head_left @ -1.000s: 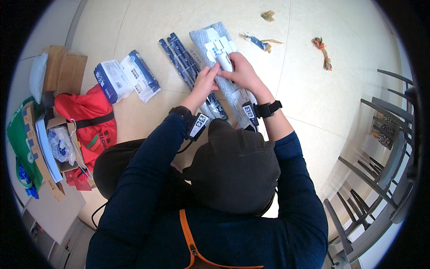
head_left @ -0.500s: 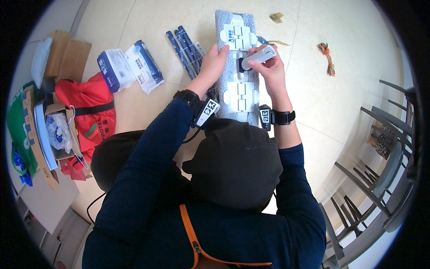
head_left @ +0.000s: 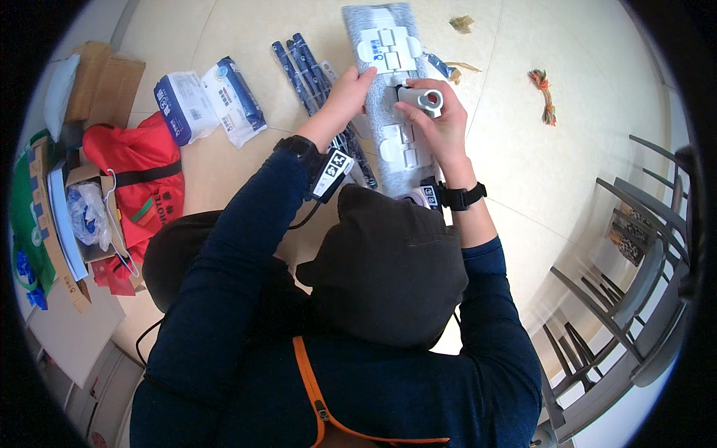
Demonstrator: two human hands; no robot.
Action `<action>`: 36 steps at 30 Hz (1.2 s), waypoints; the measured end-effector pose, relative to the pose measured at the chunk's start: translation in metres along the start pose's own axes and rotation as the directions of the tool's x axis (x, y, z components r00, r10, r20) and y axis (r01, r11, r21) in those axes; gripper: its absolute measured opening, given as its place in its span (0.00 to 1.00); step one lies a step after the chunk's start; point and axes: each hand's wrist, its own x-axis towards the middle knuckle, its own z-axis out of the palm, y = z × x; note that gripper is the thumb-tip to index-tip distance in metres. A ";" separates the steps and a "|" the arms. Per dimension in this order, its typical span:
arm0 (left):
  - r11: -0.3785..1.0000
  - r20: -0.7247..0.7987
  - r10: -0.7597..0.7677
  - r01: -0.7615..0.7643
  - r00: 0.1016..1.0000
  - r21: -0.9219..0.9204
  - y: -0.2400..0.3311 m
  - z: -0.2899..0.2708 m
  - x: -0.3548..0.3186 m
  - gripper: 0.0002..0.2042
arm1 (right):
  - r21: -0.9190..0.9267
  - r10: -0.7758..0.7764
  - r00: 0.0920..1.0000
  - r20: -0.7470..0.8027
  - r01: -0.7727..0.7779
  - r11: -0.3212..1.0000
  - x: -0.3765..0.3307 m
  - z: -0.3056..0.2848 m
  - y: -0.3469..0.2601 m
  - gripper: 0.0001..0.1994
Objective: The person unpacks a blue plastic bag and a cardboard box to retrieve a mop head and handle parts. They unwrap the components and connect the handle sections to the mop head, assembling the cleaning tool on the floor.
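Note:
A flat mop head [head_left: 386, 54] with a fluffy grey pad and white hinged plates is held up in front of me, its long side running away from me. My left hand [head_left: 348, 95] grips its left edge, the thumb lying on top and the other fingers mostly hidden. At the middle of the head, my right hand [head_left: 448, 125] closes around a light grey handle socket [head_left: 420, 99], thumb on the near side. The round opening of the socket faces right and up. Dark blue patterned pole sections [head_left: 300, 69] lie on the floor just left of the head.
White-and-blue soft packs [head_left: 237, 104] lie at the left, beside a red bag [head_left: 146, 187] and an opened cardboard box [head_left: 86, 250]. A frayed rope toy [head_left: 543, 98] and a brown scrap [head_left: 462, 25] are on the floor farther right. Dark chairs [head_left: 642, 287] line the right side.
The mop head has shifted slightly left and away, with both hands on it. The socket has tipped, so its round opening now shows.

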 end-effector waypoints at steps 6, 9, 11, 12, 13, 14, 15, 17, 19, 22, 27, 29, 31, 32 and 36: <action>0.954 0.096 -0.093 0.117 0.991 -0.278 -0.018 -0.011 -0.006 0.17 | -0.174 0.102 0.990 0.096 -0.084 0.981 -0.006 -0.019 0.012 0.17; 0.956 0.151 -0.102 0.139 0.983 -0.256 -0.023 -0.012 -0.007 0.21 | -0.206 0.153 0.986 0.066 -0.136 0.969 -0.014 -0.014 0.018 0.17; 0.959 0.114 -0.125 0.149 0.986 -0.240 -0.027 -0.013 -0.008 0.23 | -0.217 0.121 0.992 0.018 -0.114 0.969 -0.017 -0.006 0.024 0.16; 0.961 0.104 -0.133 0.153 0.986 -0.229 -0.029 -0.013 -0.009 0.24 | -0.267 0.166 0.986 0.018 -0.155 0.951 -0.017 -0.003 0.029 0.16; 0.960 0.107 -0.167 0.186 0.980 -0.208 -0.032 -0.015 -0.008 0.25 | -0.307 0.185 0.983 0.022 -0.169 0.936 -0.016 0.000 0.034 0.16; 0.958 0.116 -0.199 0.218 0.973 -0.187 -0.035 -0.018 -0.008 0.25 | -0.343 0.185 0.982 0.025 -0.165 0.925 -0.016 0.003 0.040 0.16; 0.954 0.122 -0.231 0.249 0.965 -0.166 -0.040 -0.022 -0.007 0.25 | -0.384 0.209 0.977 0.040 -0.178 0.906 -0.015 0.006 0.046 0.16; 0.964 0.119 -0.244 0.254 0.962 -0.078 -0.050 -0.029 -0.004 0.24 | -0.418 0.224 0.974 0.022 -0.195 0.888 -0.015 0.012 0.058 0.16; 0.961 0.098 -0.275 0.274 0.956 0.030 -0.061 -0.035 0.000 0.23 | -0.419 0.237 0.972 -0.007 -0.218 0.881 -0.016 0.015 0.068 0.16; 0.947 0.095 -0.311 0.300 0.946 0.111 -0.079 -0.042 0.003 0.23 | -0.406 0.249 0.967 -0.054 -0.249 0.879 -0.014 0.018 0.074 0.16; 0.927 0.057 -0.368 0.362 0.928 0.097 -0.097 -0.055 0.002 0.20 | -0.529 -0.056 0.991 -0.119 -0.016 0.849 -0.011 0.019 0.059 0.17; 0.933 0.054 -0.360 0.357 0.932 0.054 -0.102 -0.061 0.002 0.18 | -0.483 -0.168 0.979 -0.115 0.093 0.871 -0.017 0.027 0.049 0.15; 0.932 0.032 -0.361 0.360 0.932 0.031 -0.107 -0.066 0.003 0.16 | -0.324 -0.084 0.993 0.084 0.107 0.940 -0.026 0.047 0.044 0.14; 0.935 0.010 -0.349 0.347 0.937 0.072 -0.110 -0.068 0.005 0.16 | -0.244 -0.056 0.981 0.185 0.101 0.964 -0.031 0.057 0.044 0.13; 0.942 -0.106 -0.216 0.235 0.971 0.238 -0.124 -0.080 0.004 0.17 | -0.426 0.273 0.897 0.347 -0.109 0.898 -0.037 0.099 0.066 0.16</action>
